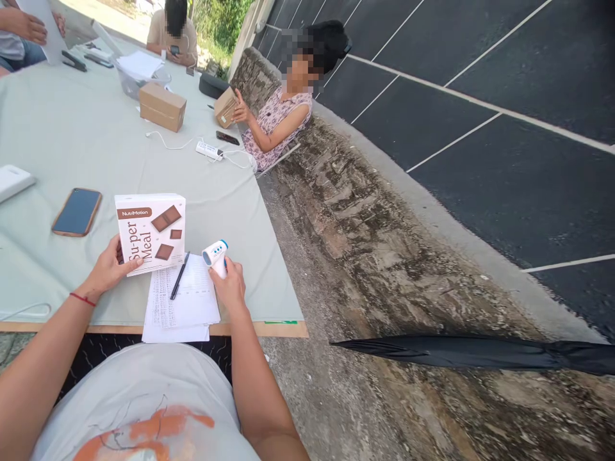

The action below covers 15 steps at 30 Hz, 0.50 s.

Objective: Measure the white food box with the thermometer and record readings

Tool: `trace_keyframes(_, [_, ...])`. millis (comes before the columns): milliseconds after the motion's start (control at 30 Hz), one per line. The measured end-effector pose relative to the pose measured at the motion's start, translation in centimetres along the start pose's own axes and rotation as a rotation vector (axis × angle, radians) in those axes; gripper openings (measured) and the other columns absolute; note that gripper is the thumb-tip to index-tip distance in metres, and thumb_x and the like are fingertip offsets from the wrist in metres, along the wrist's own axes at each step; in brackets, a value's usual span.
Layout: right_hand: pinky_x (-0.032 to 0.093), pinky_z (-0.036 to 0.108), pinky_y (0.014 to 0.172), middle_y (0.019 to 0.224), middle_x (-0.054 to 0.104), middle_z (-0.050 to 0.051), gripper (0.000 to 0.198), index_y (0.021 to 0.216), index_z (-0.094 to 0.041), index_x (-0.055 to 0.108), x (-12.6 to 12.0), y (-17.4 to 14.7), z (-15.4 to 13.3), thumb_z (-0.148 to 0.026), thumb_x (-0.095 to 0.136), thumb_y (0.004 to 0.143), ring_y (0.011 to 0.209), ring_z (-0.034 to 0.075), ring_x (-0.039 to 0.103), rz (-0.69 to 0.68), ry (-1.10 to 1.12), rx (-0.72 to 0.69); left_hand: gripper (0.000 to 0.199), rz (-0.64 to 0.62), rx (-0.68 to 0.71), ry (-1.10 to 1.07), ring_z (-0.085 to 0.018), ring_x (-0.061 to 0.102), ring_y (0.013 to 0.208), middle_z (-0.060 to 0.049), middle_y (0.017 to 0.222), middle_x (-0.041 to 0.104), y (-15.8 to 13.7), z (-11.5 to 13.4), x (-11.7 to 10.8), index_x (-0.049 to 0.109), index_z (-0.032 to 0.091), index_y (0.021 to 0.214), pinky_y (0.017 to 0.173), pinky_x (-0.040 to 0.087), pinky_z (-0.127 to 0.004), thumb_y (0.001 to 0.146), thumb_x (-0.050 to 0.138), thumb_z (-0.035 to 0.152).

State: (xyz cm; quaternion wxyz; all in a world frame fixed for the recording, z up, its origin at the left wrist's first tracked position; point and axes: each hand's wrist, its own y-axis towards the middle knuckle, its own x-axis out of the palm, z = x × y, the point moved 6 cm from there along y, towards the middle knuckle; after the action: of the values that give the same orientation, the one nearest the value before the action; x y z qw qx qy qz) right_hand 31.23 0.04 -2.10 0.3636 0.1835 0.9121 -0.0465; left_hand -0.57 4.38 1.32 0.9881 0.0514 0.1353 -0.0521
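A white and brown "Su-per Meal" box stands upright in my left hand, whose thumb lies across the lower front corner. My right hand is wrapped around the handle of a white and blue infrared thermometer, just right of the box. Below and between the two hands lie printed paper sheets at the table's near edge. A black pen rests slantwise on the sheets. The back of the box is hidden from me.
On the cloth-covered table lie a phone, a white device, a power strip and a cardboard box. A seated person at the right holds another cardboard box. A folded black umbrella juts in at right.
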Motion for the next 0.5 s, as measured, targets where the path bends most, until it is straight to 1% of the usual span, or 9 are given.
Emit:
trace_keyframes(67, [0.047, 0.039, 0.092, 0.118, 0.058, 0.014, 0.05, 0.128, -0.018, 0.06, 0.1, 0.6, 1.7, -0.038, 0.062, 0.082, 0.109, 0.028, 0.059, 0.011, -0.131, 0.037, 0.092, 0.002, -0.003, 0.0, -0.039, 0.057, 0.126, -0.019, 0.137, 0.059, 0.0, 0.0, 0.0, 0.045, 0.016, 0.136, 0.102, 0.052, -0.054, 0.066, 0.078, 0.064])
trace_keyframes(133, [0.046, 0.038, 0.092, 0.117, 0.057, 0.014, 0.046, 0.126, -0.017, 0.06, 0.3, 0.8, 2.4, -0.037, 0.06, 0.085, 0.111, 0.028, 0.057, 0.051, -0.212, 0.024, 0.091, -0.001, -0.001, -0.004, -0.039, 0.057, 0.126, -0.019, 0.137, 0.058, 0.0, 0.0, 0.0, 0.046, 0.015, 0.135, 0.102, 0.051, -0.055, 0.066, 0.079, 0.064])
trace_keyframes(267, [0.046, 0.04, 0.092, 0.117, 0.057, 0.014, 0.042, 0.123, -0.017, 0.06, 1.2, 1.3, 2.3, -0.035, 0.06, 0.085, 0.112, 0.029, 0.054, 0.098, -0.259, -0.061, 0.09, 0.0, -0.014, -0.01, -0.038, 0.059, 0.123, -0.019, 0.135, 0.06, 0.2, 0.0, -0.2, 0.045, 0.015, 0.134, 0.099, 0.053, -0.054, 0.066, 0.08, 0.063])
trace_keyframes(333, [0.045, 0.043, 0.093, 0.119, 0.055, 0.015, 0.044, 0.126, -0.017, 0.058, 1.4, 1.4, 2.1, -0.035, 0.059, 0.085, 0.113, 0.029, 0.053, 0.17, -0.244, -0.091, 0.09, 0.003, -0.017, -0.01, -0.038, 0.061, 0.121, -0.018, 0.133, 0.062, 0.2, 0.1, -0.2, 0.045, 0.016, 0.134, 0.098, 0.054, -0.053, 0.066, 0.08, 0.063])
trace_keyframes(400, [0.043, 0.048, 0.097, 0.122, 0.054, 0.017, 0.044, 0.127, -0.016, 0.057, 1.2, 1.2, 1.7, -0.032, 0.058, 0.086, 0.116, 0.031, 0.052, 0.288, -0.224, -0.165, 0.089, -0.001, -0.006, -0.011, -0.038, 0.061, 0.121, -0.018, 0.133, 0.062, 0.2, 0.2, -0.2, 0.045, 0.016, 0.134, 0.098, 0.054, -0.053, 0.066, 0.079, 0.064])
trace_keyframes(500, [0.034, 0.058, 0.107, 0.122, 0.055, 0.018, 0.033, 0.12, -0.015, 0.061, 1.0, 0.1, 0.5, -0.027, 0.053, 0.09, 0.119, 0.031, 0.051, 0.455, -0.217, -0.362, 0.091, -0.009, 0.011, -0.02, -0.039, 0.06, 0.122, -0.018, 0.134, 0.061, 0.2, 0.4, -0.1, 0.045, 0.016, 0.134, 0.098, 0.054, -0.053, 0.066, 0.079, 0.065])
